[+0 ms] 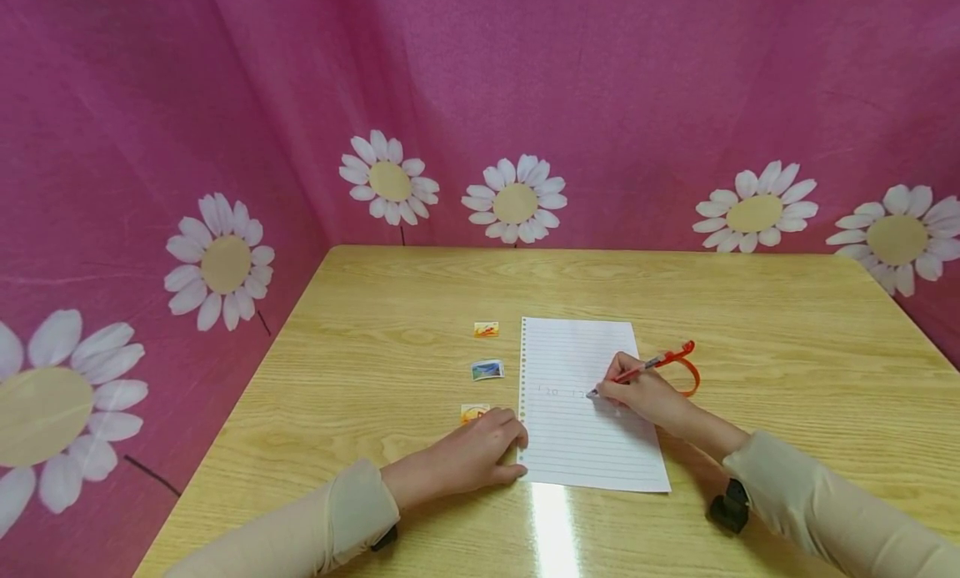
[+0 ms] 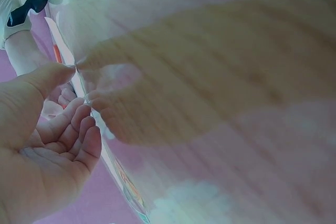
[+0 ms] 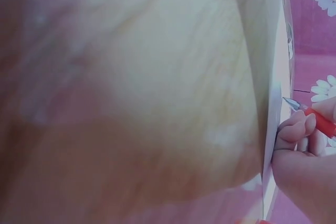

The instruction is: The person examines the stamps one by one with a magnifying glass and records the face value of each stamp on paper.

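A lined white sheet of paper (image 1: 577,444) with punched holes along its left side lies on the table. My right hand (image 1: 637,386) pinches a red pen (image 1: 652,363), its metal tip (image 3: 290,102) at the paper in the right wrist view. Faint handwritten numbers (image 1: 551,391) run along one line, ending at the tip. At the sheet's left edge rests my left hand (image 1: 480,449), thumb and fingertips touching the margin, fingers loosely bent. Beside it is a small yellow-orange stamp-like picture (image 1: 472,411), partly covered by the hand.
Above that picture lie a blue-green one (image 1: 487,369) and another yellow-orange one (image 1: 486,329), in a column left of the sheet. A red curved band (image 1: 696,379) shows behind the right hand. Pink flowered cloth (image 1: 622,103) hangs behind and left of the wooden table (image 1: 810,353).
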`<act>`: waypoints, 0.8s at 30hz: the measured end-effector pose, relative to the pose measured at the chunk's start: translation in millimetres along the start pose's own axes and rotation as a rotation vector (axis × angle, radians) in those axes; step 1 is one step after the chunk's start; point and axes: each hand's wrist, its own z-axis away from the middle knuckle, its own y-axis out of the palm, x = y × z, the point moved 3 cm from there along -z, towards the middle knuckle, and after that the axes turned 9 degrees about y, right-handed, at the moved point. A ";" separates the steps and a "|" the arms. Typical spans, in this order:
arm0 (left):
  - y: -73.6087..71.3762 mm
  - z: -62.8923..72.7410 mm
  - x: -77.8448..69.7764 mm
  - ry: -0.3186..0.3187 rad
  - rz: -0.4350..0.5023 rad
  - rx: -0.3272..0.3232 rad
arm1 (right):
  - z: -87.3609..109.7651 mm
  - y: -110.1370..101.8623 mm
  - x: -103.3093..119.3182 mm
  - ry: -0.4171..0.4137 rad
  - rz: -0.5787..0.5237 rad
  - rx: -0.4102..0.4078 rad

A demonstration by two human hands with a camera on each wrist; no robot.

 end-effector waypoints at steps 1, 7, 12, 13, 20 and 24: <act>0.0 0.0 0.0 0.000 0.001 0.000 | 0.0 0.2 0.1 -0.003 -0.006 0.000; 0.0 0.0 0.3 0.001 0.003 -0.003 | 0.9 1.1 1.5 -0.007 -0.038 -0.010; -0.5 0.0 0.2 0.006 -0.011 -0.010 | 0.9 1.3 1.5 0.010 -0.041 -0.015; -0.8 0.0 0.1 0.008 -0.012 -0.012 | 1.0 1.0 1.6 0.015 -0.041 -0.016; -0.3 -0.4 0.5 0.001 0.002 -0.007 | -0.4 -0.7 0.0 0.055 -0.054 -0.024; -0.2 0.1 0.6 0.002 0.009 -0.004 | 1.0 -1.4 -0.2 0.054 -0.059 -0.030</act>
